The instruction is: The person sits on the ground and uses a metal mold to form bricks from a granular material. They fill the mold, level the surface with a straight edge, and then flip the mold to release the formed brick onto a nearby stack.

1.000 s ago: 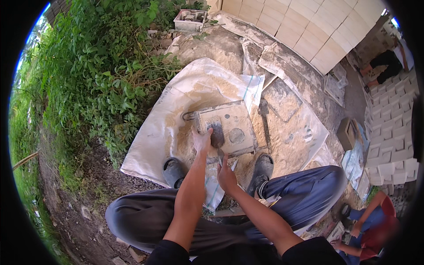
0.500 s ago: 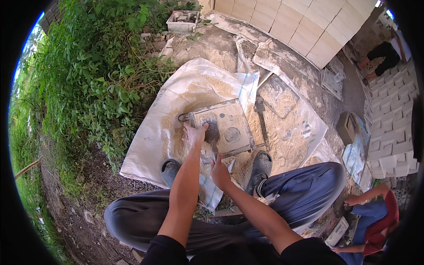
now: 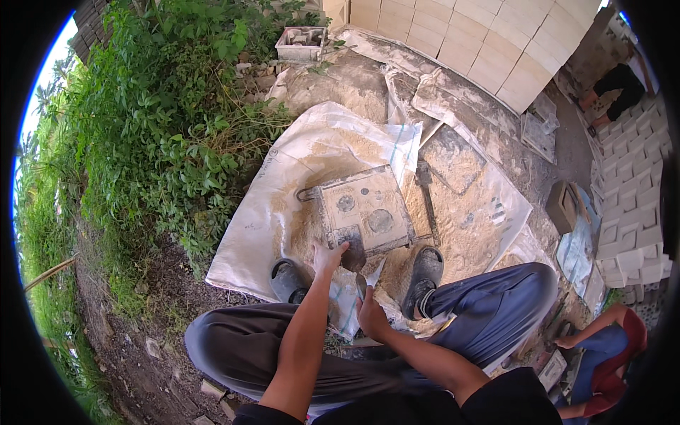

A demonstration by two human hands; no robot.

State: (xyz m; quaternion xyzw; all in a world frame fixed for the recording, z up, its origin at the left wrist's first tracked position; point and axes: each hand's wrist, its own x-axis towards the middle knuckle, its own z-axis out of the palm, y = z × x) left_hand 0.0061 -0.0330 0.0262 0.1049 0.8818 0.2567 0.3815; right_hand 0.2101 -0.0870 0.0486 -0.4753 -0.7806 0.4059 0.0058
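In my right hand (image 3: pixel 372 315) is the handle of a trowel, with the fingers wrapped round it. The trowel's dark, dirty blade (image 3: pixel 352 256) points away from me and lies over the near left edge of a square mould (image 3: pixel 392 205). My left hand (image 3: pixel 328 258) is beside the blade, fingers apart, and its thumb reaches to the blade's edge. Sandy powder covers the mould's frame and top, which carries round marks of different sizes. A wire loop handle (image 3: pixel 306 195) sticks out on its left side.
The mould rests on a powder-strewn white woven sack (image 3: pixel 244 244) between my shoes. A long-handled metal tool (image 3: pixel 427 198) lies right of it. Plants crowd the left, and a plastic crate (image 3: pixel 300 51) stands at the back. Pale blocks (image 3: pixel 627 212) are stacked right, near two other people.
Both hands and the trowel have come toward me, from the mould's middle left to its near edge. The mould's upper left, with a round mark, is uncovered. The whole view has shifted slightly.
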